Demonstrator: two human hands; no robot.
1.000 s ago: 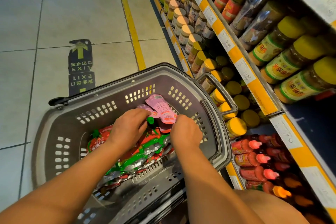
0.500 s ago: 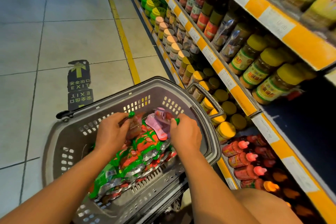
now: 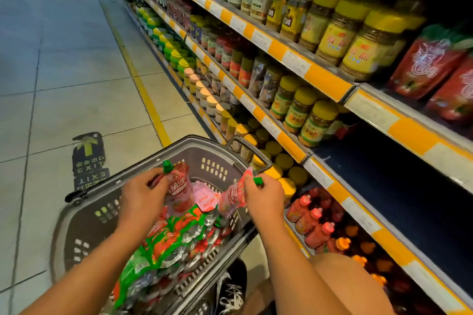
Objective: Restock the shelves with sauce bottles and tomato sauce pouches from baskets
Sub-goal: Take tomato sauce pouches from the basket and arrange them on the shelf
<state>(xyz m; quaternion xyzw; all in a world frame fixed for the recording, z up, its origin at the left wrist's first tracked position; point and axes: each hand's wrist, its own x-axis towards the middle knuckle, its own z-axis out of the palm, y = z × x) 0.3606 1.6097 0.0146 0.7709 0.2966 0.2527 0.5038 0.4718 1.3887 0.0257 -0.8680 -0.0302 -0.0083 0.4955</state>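
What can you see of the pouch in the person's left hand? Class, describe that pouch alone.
The pouch is red, glossy, soft-looking plastic with pale lettering and a green screw cap at its top. It hangs roughly upright, cap uppermost, above the grey basket. The left hand grips its upper part; its lower end hangs just above the pouches heaped below.

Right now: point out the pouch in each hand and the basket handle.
Left-hand pouch point(image 3: 179, 192), head view, on its red printed front below the green cap.
Right-hand pouch point(image 3: 231, 198), head view, on its crumpled red body.
Basket handle point(image 3: 252, 149), head view, on the grey bar at the shelf-side rim.
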